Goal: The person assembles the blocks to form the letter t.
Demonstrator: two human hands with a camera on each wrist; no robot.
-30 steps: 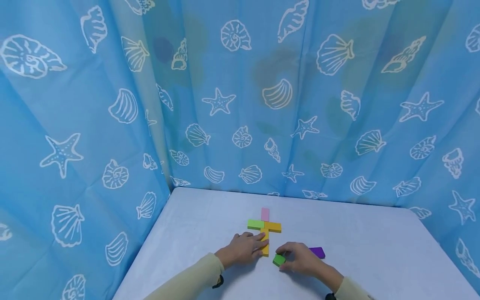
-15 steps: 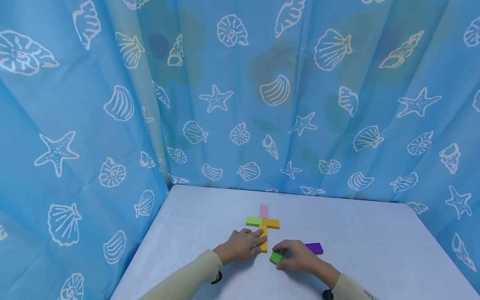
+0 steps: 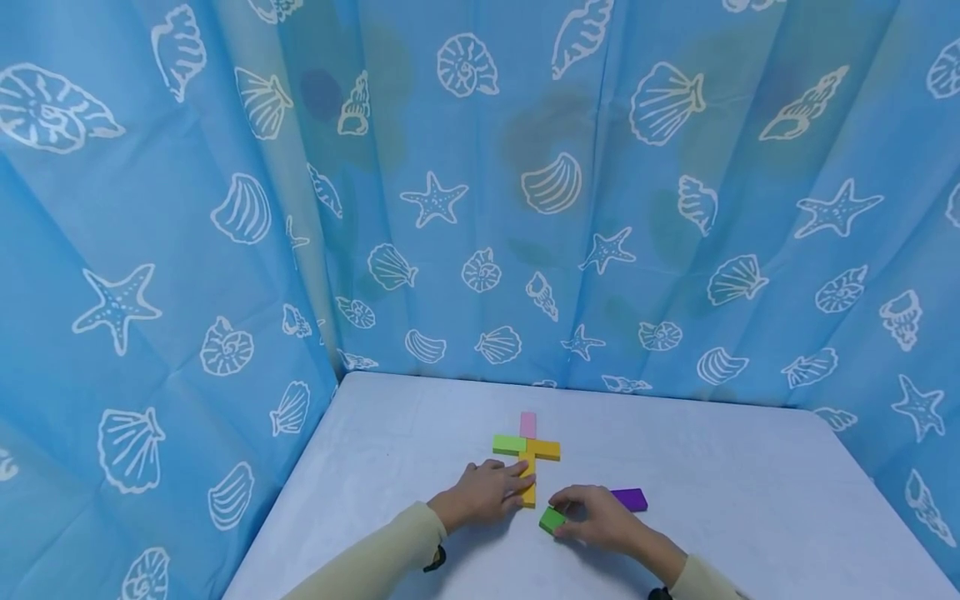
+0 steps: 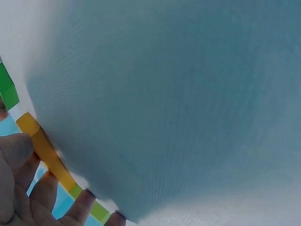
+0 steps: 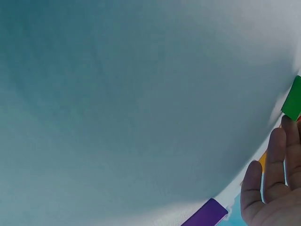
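Note:
My left hand (image 3: pixel 483 493) rests with its fingers over a long yellow block (image 3: pixel 528 497) on the table, covering part of it. In the left wrist view the fingertips reach along the yellow block (image 4: pixel 47 151) and a light green one (image 4: pixel 99 212). Just to the right, my right hand (image 3: pixel 600 518) pinches a small green block (image 3: pixel 552 521) between thumb and fingers, close by the near end of the yellow block. That green block (image 5: pixel 293 100) shows at the right edge of the right wrist view. Behind the right hand lies a purple block (image 3: pixel 632 499), partly hidden.
Beyond the left hand, a light green block (image 3: pixel 509 445), an orange-yellow block (image 3: pixel 547 451) and a pink block (image 3: pixel 528 425) lie against the long yellow one, forming a cross. A white-covered table (image 3: pixel 420 417) carries everything. Blue shell-printed curtains (image 3: pixel 480 233) hang behind and at the left.
The right hand has shifted the green block very slightly left, nearer the yellow block. The left hand stays on the yellow block. The head view has tilted a little.

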